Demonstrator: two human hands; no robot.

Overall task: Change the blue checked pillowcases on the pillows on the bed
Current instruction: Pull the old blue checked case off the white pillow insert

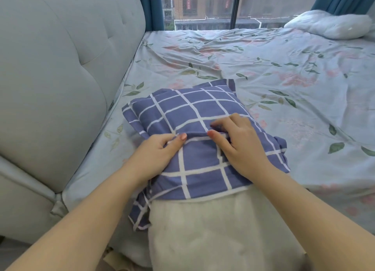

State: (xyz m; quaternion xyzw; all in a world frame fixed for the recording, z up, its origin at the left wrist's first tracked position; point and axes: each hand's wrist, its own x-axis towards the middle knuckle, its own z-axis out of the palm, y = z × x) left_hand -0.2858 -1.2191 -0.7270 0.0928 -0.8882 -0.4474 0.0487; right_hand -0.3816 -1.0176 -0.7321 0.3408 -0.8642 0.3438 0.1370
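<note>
A blue checked pillowcase [194,112] covers the far half of a white pillow [213,226] that lies on the bed in front of me; the pillow's near half is bare. My left hand [160,153] pinches a fold of the case between thumb and fingers at its left side. My right hand [237,143] grips the same bunched fold of cloth a little to the right, fingers curled into it. The case is gathered into a ridge between the two hands.
The bed carries a pale floral sheet [274,72], wrinkled in the middle. A padded grey-blue headboard [60,72] runs along the left. A second white bare pillow [332,25] lies at the far right corner, by the window [203,7] and blue curtains.
</note>
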